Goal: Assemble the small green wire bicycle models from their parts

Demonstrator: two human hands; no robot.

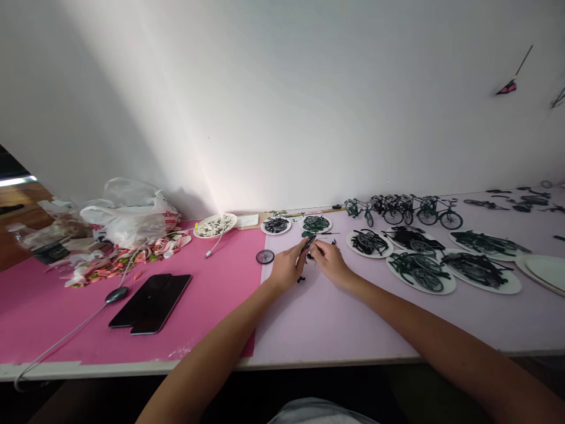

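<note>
My left hand (288,266) and my right hand (330,261) meet over the light-coloured part of the table, fingers closed round a small dark model bicycle part (309,242). Its exact shape is mostly covered by my fingers. On the left, close to my left hand, a small black spoked wheel (265,257) lies flat. A few tiny dark pieces (301,280) are scattered below my hands. Beyond them stand a plate of black parts (276,225) and a plate of green parts (316,224).
Assembled model bicycles (439,213) stand along the wall at right, behind several plates of parts (421,272). To the left are two dark phones or tablets (152,303), a cable with a grey puck (117,294), a white plate of pale pieces (215,225) and a plastic bag (132,215).
</note>
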